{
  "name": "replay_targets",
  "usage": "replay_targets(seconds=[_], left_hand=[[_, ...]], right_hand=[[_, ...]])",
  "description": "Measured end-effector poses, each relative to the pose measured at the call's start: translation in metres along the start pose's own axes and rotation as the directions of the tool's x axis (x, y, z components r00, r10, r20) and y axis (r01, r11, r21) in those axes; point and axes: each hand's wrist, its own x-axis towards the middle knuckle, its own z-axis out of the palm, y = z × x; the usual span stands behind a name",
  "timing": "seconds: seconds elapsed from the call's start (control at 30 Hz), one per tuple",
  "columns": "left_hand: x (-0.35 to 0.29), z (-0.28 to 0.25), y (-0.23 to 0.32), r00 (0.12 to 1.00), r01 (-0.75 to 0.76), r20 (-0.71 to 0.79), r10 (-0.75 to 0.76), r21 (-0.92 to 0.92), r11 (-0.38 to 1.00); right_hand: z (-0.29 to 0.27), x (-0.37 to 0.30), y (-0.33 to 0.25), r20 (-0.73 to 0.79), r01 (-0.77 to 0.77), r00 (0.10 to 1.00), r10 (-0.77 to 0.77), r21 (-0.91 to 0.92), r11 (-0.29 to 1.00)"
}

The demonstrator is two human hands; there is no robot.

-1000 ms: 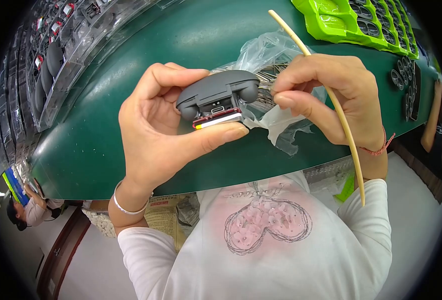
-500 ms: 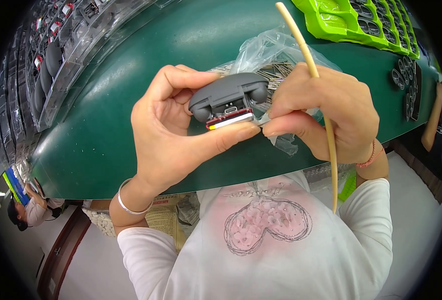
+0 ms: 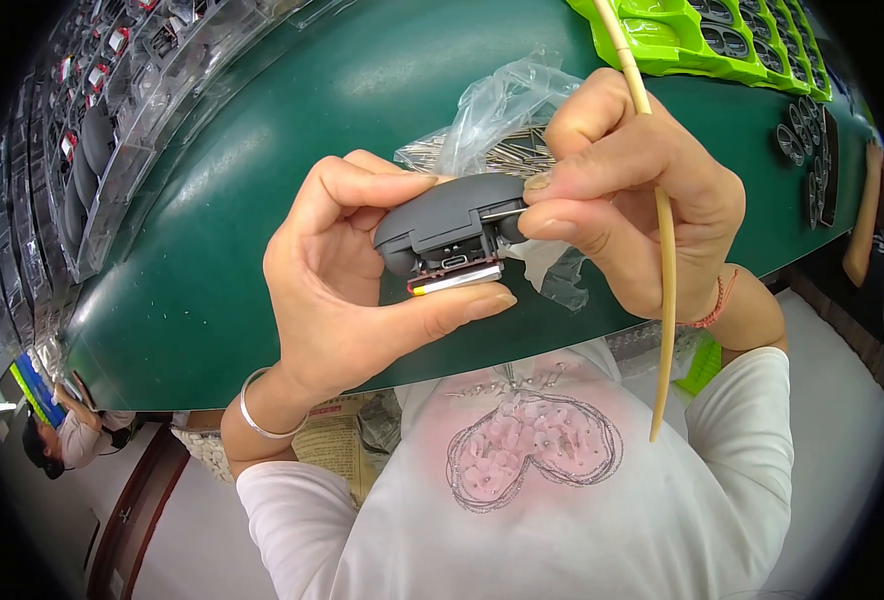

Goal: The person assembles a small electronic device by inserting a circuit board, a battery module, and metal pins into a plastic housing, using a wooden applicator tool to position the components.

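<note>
My left hand (image 3: 352,290) grips a small grey plastic device shell (image 3: 442,215), thumb under its lower edge where a circuit board with a port and a yellow-white strip (image 3: 457,280) shows. My right hand (image 3: 632,200) pinches a thin metal pin (image 3: 502,211) between thumb and forefinger at the shell's right side. A long tan stick (image 3: 665,250) runs through that same hand, from above the fingers down past the wrist. Both hands hover above the green table (image 3: 242,220).
A clear plastic bag with several metal pins (image 3: 492,130) lies on the table behind the hands. A bright green tray of parts (image 3: 722,40) sits at the top right, dark round parts (image 3: 802,130) beside it. Clear trays of grey parts (image 3: 92,150) line the left. Another person (image 3: 62,440) sits at the lower left.
My right hand has moved in from beside the bag to the shell's right side, bringing the pin against it. The stick has swung more upright. My left hand has tilted the shell slightly.
</note>
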Motion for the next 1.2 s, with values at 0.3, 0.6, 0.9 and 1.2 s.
replay_targets(seconds=[0.3, 0.6, 0.9, 1.2], left_hand=[[0.000, -0.001, 0.002, 1.000, 0.016, 0.020, -0.015, -0.025, 1.000], [-0.003, 0.001, 0.005, 0.986, -0.165, 0.012, 0.165, 0.156, 0.974], [0.002, -0.008, 0.014, 0.978, -0.179, -0.073, 0.197, 0.199, 0.964], [-0.002, -0.011, 0.019, 0.975, -0.212, -0.015, 0.220, 0.201, 0.956]], right_hand=[[0.002, -0.001, 0.002, -0.005, -0.002, 1.000, 0.002, 0.024, 1.000], [0.011, -0.003, 0.005, -0.112, 0.124, 0.984, -0.135, -0.096, 0.988], [-0.008, 0.011, 0.012, 0.068, 0.196, 0.980, -0.185, -0.273, 0.942], [-0.019, 0.010, 0.003, 0.045, -0.034, 0.999, 0.026, 0.204, 0.978]])
